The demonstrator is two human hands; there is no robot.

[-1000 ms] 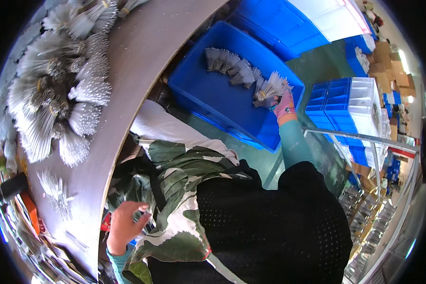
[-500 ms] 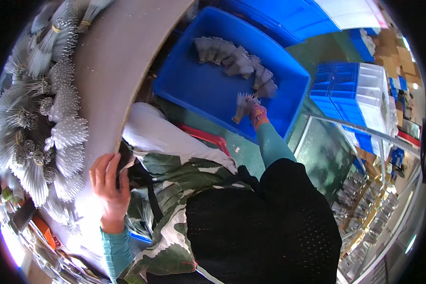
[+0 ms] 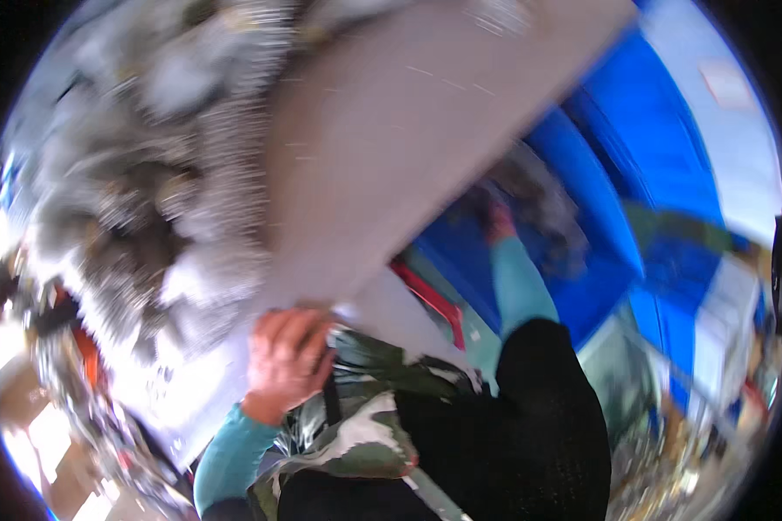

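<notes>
My left hand [image 3: 291, 360] lies on the near edge of the pale table [image 3: 382, 148], its fingers spread and slightly bent, with no object seen in it. My right arm reaches into a blue plastic tub [image 3: 604, 234] below the table's right edge. The right hand [image 3: 499, 222] is smeared by motion and partly in shadow, so its fingers and anything in them cannot be made out. Close by it in the tub lies a curved row of greyish bundles [image 3: 547, 195] of thin strands, also blurred.
A large heap of grey-white strand bundles [image 3: 226, 165] covers the table's left side. Beyond the tub stand more blue containers [image 3: 669, 113] and a white one [image 3: 725, 321]. A red bar [image 3: 430, 300] is low under the table edge, near my leg.
The whole view has swung, so the table fills more of it and everything is blurred. My right hand, earlier seen with a strand bundle, is now deeper by the tub's shadowed table side.
</notes>
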